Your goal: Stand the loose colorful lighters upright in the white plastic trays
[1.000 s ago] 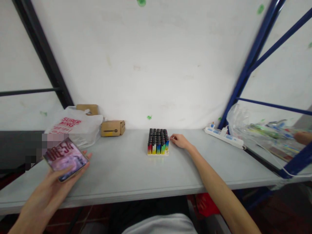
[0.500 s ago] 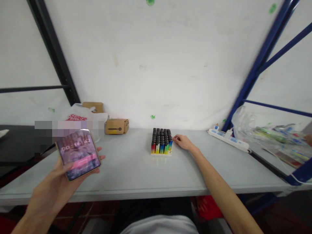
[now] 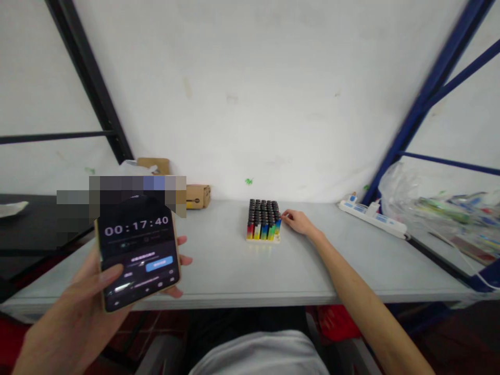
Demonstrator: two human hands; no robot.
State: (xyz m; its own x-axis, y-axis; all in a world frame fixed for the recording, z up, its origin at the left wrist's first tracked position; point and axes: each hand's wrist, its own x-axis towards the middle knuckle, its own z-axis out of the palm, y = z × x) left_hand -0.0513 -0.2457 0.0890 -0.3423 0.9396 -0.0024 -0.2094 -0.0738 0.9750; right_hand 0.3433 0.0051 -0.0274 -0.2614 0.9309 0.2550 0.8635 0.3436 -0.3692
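My left hand (image 3: pixel 84 297) holds a phone (image 3: pixel 137 251) upright before me; its dark screen shows a timer reading 00:17:40, and my thumb rests on its lower left. A tray of lighters (image 3: pixel 264 221) with black tops and coloured bodies stands near the back middle of the grey table (image 3: pixel 234 265). My right hand (image 3: pixel 297 222) lies on the table against the tray's right side, its fingers curled and touching the lighters at that edge. I cannot see anything held inside it.
A small cardboard box (image 3: pixel 197 196) and a white plastic bag sit at the back left, partly behind the phone. A white power strip (image 3: pixel 372 217) lies at the back right. A clear plastic bag of goods (image 3: pixel 441 208) fills the blue rack's shelf on the right.
My left hand has raised the phone and turned it toward me, so the screen now shows the timer plainly. The right hand has stayed beside the lighter tray.
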